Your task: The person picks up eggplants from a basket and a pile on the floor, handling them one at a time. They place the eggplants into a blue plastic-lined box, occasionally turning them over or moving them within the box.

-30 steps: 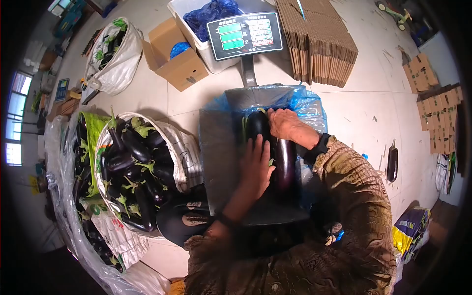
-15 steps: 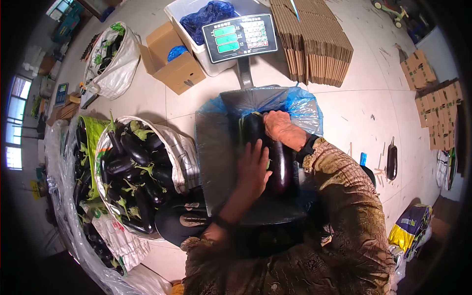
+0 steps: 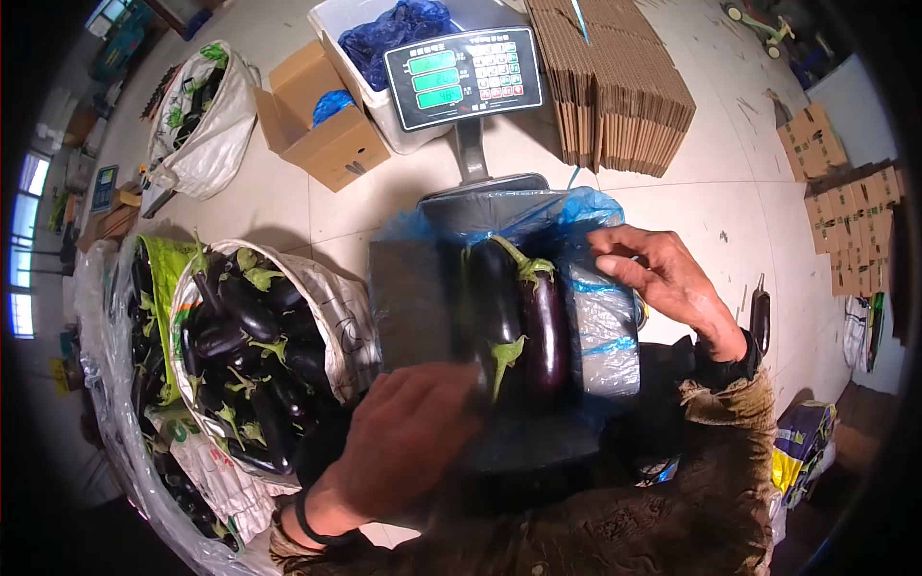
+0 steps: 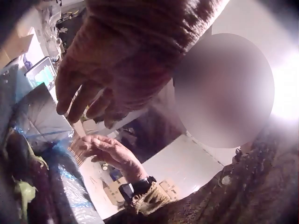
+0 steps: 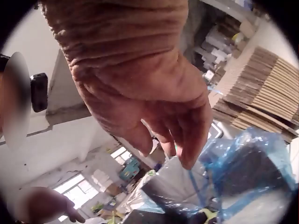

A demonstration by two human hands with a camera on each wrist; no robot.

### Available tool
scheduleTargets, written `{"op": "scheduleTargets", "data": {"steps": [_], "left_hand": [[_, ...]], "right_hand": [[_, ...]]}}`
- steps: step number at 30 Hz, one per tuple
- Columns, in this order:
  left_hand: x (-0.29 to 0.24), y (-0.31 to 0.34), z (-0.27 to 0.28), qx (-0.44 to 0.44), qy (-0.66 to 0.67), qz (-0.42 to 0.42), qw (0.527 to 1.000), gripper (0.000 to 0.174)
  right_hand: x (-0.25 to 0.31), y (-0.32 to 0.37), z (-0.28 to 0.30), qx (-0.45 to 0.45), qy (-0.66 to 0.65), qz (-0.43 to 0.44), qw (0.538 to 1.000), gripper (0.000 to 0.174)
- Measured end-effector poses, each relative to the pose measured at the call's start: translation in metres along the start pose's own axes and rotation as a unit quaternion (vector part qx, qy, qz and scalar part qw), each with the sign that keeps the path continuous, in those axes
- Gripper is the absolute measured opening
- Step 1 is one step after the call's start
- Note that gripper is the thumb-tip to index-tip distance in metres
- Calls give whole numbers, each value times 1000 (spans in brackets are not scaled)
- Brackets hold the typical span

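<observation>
From where I watch, two eggplants show plainly inside the blue plastic liner (image 3: 607, 336) below the scale display (image 3: 464, 79): a glossy purple eggplant (image 3: 545, 336) and, just beside it, a darker eggplant (image 3: 495, 298). I cannot tell whether more lie under them. The right hand (image 3: 663, 274) is just beside the liner's right side, its fingers bent loosely and holding nothing. The left hand (image 3: 408, 437) is blurred in the head view, near the lower left of the pair; in the left wrist view its fingers hang relaxed and released.

I judge each eggplant moderately heavy for its size, firm but easily bruised, and slick-skinned. I would take one round its thick middle with a broad, gentle grip, or steady it by the green stalk (image 3: 509, 252), sparing the skin any nails. The liner looks thin, slippery and easily snagged.

I count one scale display, one open carton (image 3: 322, 134), one stack of flattened cartons (image 3: 615, 96) and one loose eggplant on the floor (image 3: 761, 317). The near woven sack (image 3: 346, 317) holds too many overlapping eggplants to count.
</observation>
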State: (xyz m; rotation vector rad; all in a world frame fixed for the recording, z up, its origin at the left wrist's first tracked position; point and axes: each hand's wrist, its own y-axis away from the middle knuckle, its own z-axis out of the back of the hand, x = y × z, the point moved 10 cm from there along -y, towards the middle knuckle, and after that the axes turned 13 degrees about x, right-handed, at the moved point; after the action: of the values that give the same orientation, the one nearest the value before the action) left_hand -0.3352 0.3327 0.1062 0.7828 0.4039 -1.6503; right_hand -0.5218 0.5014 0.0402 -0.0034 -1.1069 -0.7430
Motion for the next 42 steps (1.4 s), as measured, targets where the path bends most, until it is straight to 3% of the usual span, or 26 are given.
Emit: {"op": "scheduleTargets", "data": {"steps": [5, 7, 9, 20, 24, 36, 42], "left_hand": [[34, -10, 5, -16, 31, 18, 999, 48], [49, -12, 5, -26, 58, 31, 997, 46], [68, -9, 4, -29, 68, 85, 994, 46], [75, -12, 9, -27, 115, 89, 989, 46], [81, -11, 8, -25, 142, 93, 985, 45], [74, -11, 6, -5, 135, 68, 988, 41], [90, -2, 1, -28, 204, 128, 970, 39]], "right_hand": [[-50, 5, 21, -42, -4, -65, 997, 37], [-67, 7, 38, -97, 24, -85, 991, 41], [-76, 5, 41, -93, 17, -101, 990, 45], [-76, -4, 36, -67, -1, -146, 987, 48], [-82, -6, 35, -58, 6, -134, 989, 53], [-67, -13, 33, -65, 19, -95, 993, 40], [-72, -13, 26, -47, -24, -98, 994, 38]]}}
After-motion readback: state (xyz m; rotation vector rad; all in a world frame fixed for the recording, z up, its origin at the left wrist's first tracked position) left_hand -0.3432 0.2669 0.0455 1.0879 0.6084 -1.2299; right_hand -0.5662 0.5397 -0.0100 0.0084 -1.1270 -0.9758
